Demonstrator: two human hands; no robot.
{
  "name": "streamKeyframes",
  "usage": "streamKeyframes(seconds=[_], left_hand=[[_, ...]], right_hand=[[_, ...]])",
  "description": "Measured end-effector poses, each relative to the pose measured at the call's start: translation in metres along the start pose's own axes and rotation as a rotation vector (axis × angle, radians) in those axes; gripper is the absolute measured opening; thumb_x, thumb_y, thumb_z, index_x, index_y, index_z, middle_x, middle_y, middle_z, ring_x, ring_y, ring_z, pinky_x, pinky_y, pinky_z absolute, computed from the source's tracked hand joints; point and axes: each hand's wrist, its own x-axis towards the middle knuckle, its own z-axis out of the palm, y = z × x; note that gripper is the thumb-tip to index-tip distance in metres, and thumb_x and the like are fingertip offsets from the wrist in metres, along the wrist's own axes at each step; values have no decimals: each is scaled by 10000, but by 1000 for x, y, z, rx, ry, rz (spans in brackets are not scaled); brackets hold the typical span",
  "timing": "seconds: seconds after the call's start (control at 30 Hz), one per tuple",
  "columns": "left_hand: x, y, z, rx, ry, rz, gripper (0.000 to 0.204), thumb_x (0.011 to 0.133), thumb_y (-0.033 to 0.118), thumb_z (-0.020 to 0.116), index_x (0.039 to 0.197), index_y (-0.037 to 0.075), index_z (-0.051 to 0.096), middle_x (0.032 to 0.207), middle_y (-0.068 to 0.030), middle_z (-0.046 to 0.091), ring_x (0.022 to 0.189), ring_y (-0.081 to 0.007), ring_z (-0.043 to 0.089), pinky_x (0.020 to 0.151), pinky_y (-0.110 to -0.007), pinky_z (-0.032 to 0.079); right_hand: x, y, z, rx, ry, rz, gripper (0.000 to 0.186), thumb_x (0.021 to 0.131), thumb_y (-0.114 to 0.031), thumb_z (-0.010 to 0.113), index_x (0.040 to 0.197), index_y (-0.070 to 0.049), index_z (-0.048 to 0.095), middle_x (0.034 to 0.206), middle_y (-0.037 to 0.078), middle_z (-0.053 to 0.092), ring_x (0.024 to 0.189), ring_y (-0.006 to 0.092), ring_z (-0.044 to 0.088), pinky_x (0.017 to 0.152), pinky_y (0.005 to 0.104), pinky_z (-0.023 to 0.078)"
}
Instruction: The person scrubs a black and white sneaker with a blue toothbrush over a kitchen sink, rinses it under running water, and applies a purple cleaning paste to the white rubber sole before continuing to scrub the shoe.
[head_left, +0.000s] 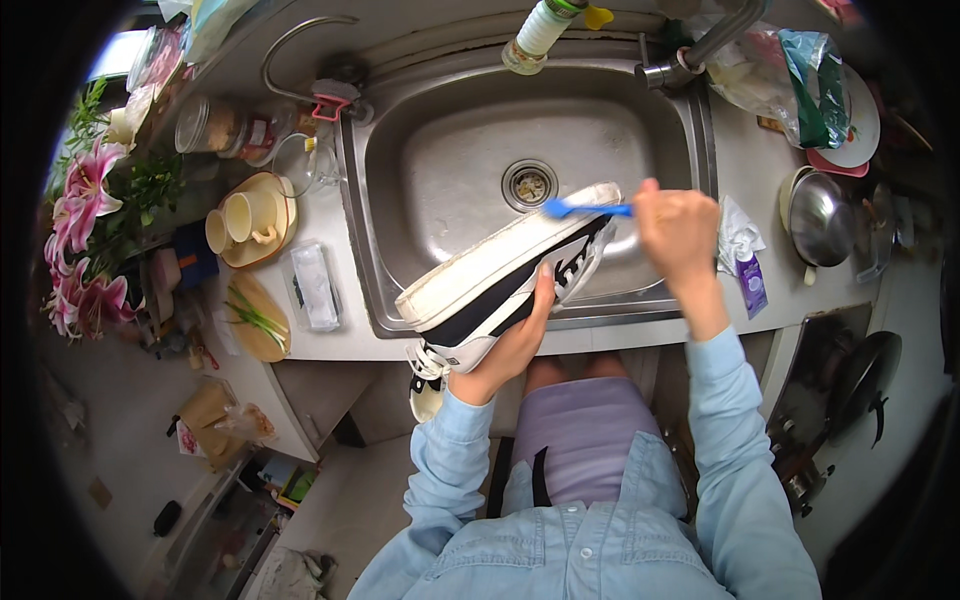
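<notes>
Gripping a sneaker (510,285) from beneath over the sink (440,160), the left hand (512,345) angles its sole up-right toward the right hand (678,225), closed around a blue toothbrush (585,208) touching the toe end.

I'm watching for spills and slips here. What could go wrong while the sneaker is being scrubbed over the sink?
1. The left hand holds the sneaker from below, partly out over the sink's front rim; dirty water could drip onto the person's clothes.
2. The right hand works the blue toothbrush at the toe end; spatter might reach the cups on the left counter.
3. A wet sole could slip from that one-handed hold.
</notes>
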Motion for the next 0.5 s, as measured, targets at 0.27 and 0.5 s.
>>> streamKeyframes(seconds=[0.27, 0.5], left_hand=[[-9, -28, 15, 647, -155, 396, 277, 986, 124, 601, 1229, 29, 692, 1118, -149, 716, 1010, -297, 683, 914, -382, 506], [-6, -19, 26, 308, -101, 177, 333, 969, 127, 560, 1275, 18, 629, 1157, -171, 674, 1070, -320, 646, 952, -414, 483]], right_hand=[[-13, -55, -3, 164, -51, 58, 477, 927, -195, 578, 468, -65, 600, 468, 126, 561, 386, 314, 553, 418, 419, 433], [-22, -15, 2, 99, -6, 222, 490, 955, -209, 553, 499, -43, 619, 476, 153, 547, 403, 340, 556, 428, 431, 421]])
